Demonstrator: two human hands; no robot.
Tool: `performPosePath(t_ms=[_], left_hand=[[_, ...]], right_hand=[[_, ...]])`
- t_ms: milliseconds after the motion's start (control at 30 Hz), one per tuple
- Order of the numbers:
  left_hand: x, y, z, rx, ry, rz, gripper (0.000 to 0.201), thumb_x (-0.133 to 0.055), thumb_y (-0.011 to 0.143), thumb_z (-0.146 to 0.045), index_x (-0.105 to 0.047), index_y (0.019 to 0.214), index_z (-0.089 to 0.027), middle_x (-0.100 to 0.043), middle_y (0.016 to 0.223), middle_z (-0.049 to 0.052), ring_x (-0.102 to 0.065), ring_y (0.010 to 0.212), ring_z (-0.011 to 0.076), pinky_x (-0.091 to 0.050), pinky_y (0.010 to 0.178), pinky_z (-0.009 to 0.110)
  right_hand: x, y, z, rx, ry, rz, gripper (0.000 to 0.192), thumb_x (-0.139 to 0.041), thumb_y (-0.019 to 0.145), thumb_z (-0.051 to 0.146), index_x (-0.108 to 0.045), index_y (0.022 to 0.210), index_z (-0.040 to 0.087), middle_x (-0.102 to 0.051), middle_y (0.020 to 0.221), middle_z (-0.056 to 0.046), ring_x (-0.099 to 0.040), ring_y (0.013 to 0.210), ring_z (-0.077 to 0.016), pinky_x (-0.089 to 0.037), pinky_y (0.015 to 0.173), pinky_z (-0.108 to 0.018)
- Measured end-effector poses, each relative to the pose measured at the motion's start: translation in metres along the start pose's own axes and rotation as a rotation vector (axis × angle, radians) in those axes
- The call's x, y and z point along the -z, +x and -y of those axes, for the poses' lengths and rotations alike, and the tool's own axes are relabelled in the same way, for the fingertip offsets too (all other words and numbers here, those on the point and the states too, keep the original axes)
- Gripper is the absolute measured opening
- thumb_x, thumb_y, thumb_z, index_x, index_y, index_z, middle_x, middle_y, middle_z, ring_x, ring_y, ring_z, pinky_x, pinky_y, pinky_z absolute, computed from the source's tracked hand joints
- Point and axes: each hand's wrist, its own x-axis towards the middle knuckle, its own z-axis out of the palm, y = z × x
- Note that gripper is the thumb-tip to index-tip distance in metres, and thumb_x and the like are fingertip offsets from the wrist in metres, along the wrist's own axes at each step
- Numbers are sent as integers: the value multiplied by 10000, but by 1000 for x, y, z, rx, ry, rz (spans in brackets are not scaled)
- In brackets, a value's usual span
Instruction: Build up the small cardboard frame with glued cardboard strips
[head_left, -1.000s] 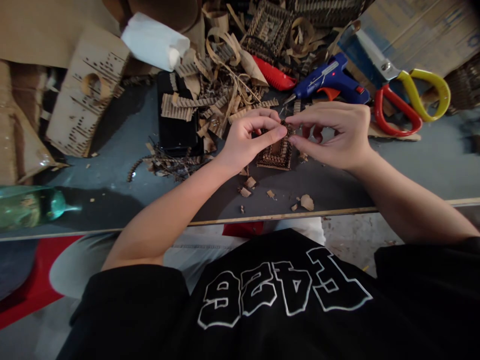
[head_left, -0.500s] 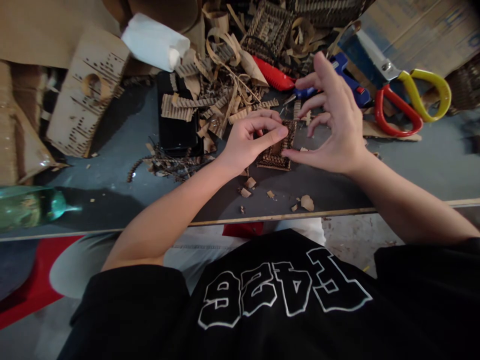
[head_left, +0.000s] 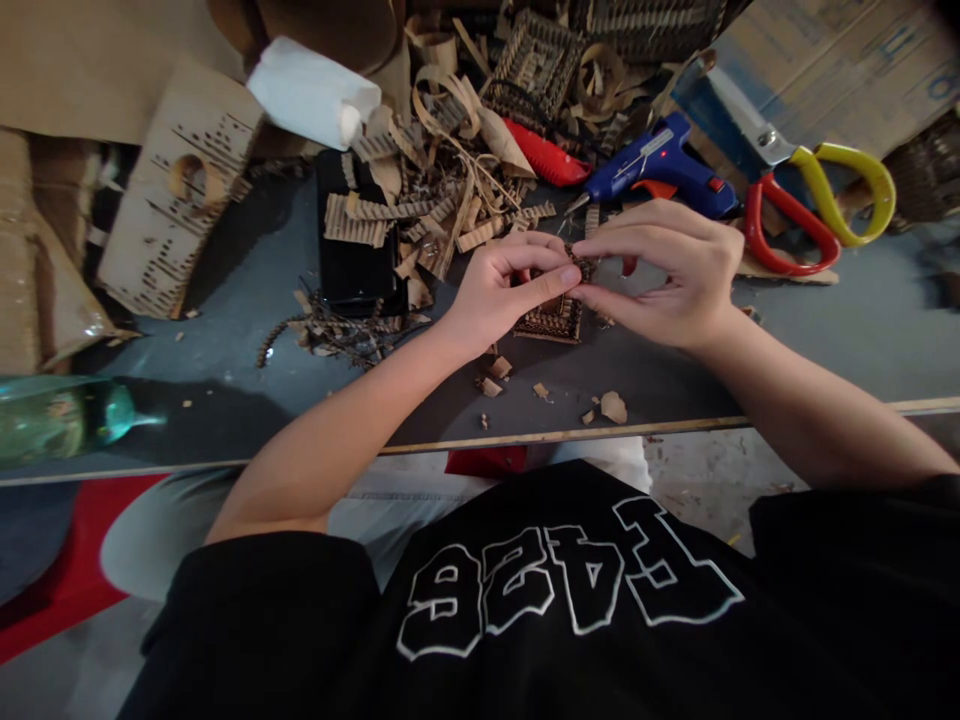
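**Cardboard frame pinched again by both hands**

Corrugated cardboard frame (head_left: 556, 316) is lying on the grey tabletop (head_left: 247, 290), near the front edge, partly covered by the fingers. Half a second ago the right hand was lifted off and spread open above it; now the right hand (head_left: 664, 275) is brought back down and closed, thumb and forefinger pinched on a small dark piece (head_left: 583, 266) at the frame's top edge. The left hand (head_left: 499, 290) is kept where it was, curled, thumb pressed to the same spot, fingertips meeting those of the right. The return is judged as a re-grip: the piece is being pressed onto the frame. Whether glue is on it cannot be told. The blue glue gun (head_left: 660, 165) is left lying just behind the hands, the red-and-yellow scissors (head_left: 814, 200) to its right. Cardboard scraps (head_left: 555, 390) are scattered in front of the frame.
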Motion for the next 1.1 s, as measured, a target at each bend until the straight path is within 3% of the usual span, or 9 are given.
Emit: performPosePath(t_ms=[133, 233, 333, 400, 667, 900, 1100], left_hand=[[4, 0, 0, -3, -3, 9, 279, -695, 870, -591, -757, 882, -319, -720, 978, -42, -714, 1019, 189, -598, 893, 401], [8, 1, 1, -31, 19, 18, 243, -753, 835, -563, -758, 907, -331, -725, 1031, -46, -699, 1063, 197, -573, 971, 433], [8, 1, 3, -28, 44, 26, 238, -752, 839, -558, -763, 885, -325, -723, 1016, -40, -698, 1042, 198, -563, 976, 450], [6, 1, 3, -8, 43, 11, 247, -743, 843, -568, -768, 878, -324, -720, 1005, -39, -695, 1037, 201, -565, 958, 449], [3, 0, 3, 44, 17, -41, 270, -715, 854, -593, -773, 889, -332, -715, 1007, -33, -694, 1052, 204, -577, 910, 414], [3, 0, 5, 30, 30, -61, 287, -731, 828, -621, -783, 904, -348, -723, 1029, -37, -700, 1021, 193, -587, 811, 366], [4, 1, 0, -19, 91, -63, 268, -700, 864, -601, -789, 874, -348, -726, 958, -36, -705, 974, 182, -584, 867, 393]], right_hand=[[3, 6, 1, 120, -17, -53, 238, -667, 918, 342, -718, 1146, 294, -721, 1029, -11, -703, 959, -173, -617, 836, -369], [5, 8, 1, 161, -20, -20, 250, -685, 897, 310, -728, 1142, 286, -682, 1187, -46, -671, 1060, -194, -617, 855, -374], [6, 8, 0, 143, -19, 33, 336, -685, 900, 350, -695, 1233, 308, -601, 1348, -58, -627, 1150, -222, -615, 868, -378], [6, 7, -2, 131, -37, -10, 404, -697, 894, 405, -664, 1287, 317, -596, 1342, -59, -615, 1168, -237, -609, 886, -399], [4, 2, -5, 23, -93, -136, 354, -719, 825, 608, -771, 1034, 327, -646, 1216, -35, -643, 1074, -237, -592, 820, -391], [2, 0, -6, -124, -97, -51, 350, -663, 852, 635, -791, 996, 343, -660, 1204, -53, -628, 1083, -268, -584, 855, -455], [-2, -1, -8, -148, -57, -41, 357, -682, 833, 637, -791, 1006, 345, -668, 1196, -63, -617, 1081, -279, -570, 867, -481]])
